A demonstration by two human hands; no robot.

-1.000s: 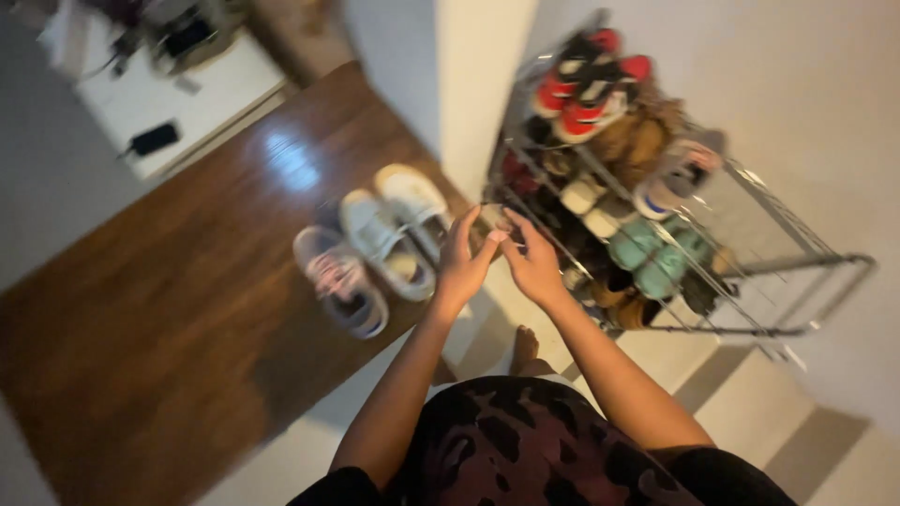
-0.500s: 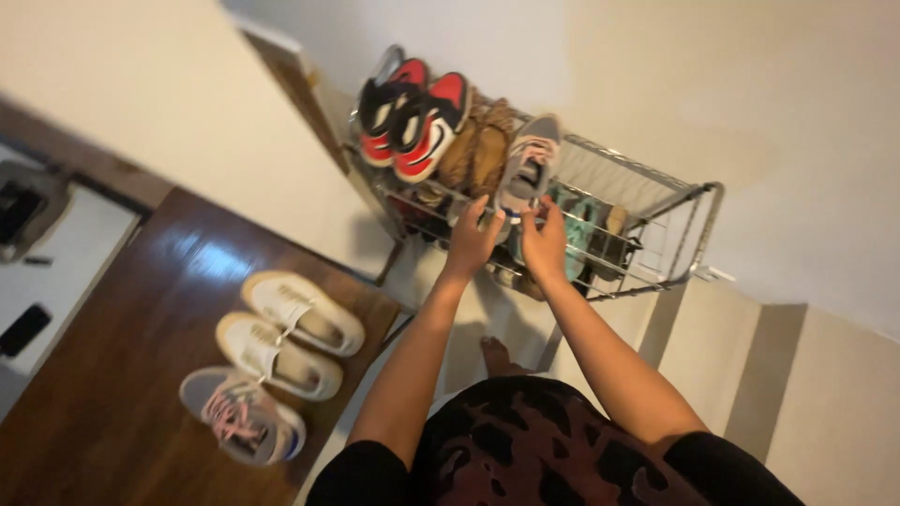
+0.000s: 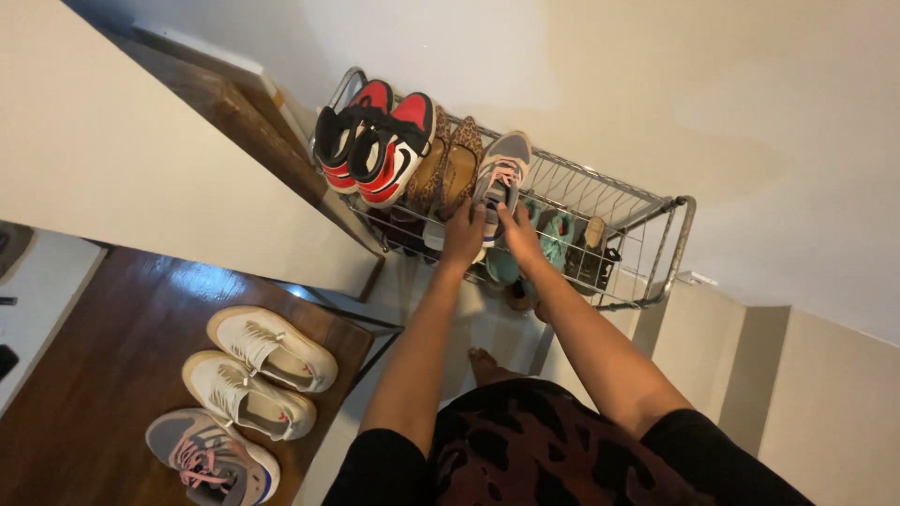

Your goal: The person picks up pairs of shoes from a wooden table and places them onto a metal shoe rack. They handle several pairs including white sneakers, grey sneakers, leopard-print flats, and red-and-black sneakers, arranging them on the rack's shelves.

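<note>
Two hands grip one grey sneaker with pink laces [image 3: 502, 175] on the top shelf of the wire shoe rack [image 3: 656, 201]: left hand [image 3: 464, 234] clasps its heel at seven o'clock, right hand [image 3: 518, 234] at five. Leopard-print shoes [image 3: 445, 169] touch it at nine o'clock.

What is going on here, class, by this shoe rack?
A person's left hand and right hand together hold a grey sneaker with pink laces at the top shelf of a wire shoe rack, beside leopard-print shoes and red, black and white sneakers. On the wooden table to the left lie two cream sneakers and a matching grey and pink sneaker.
</note>
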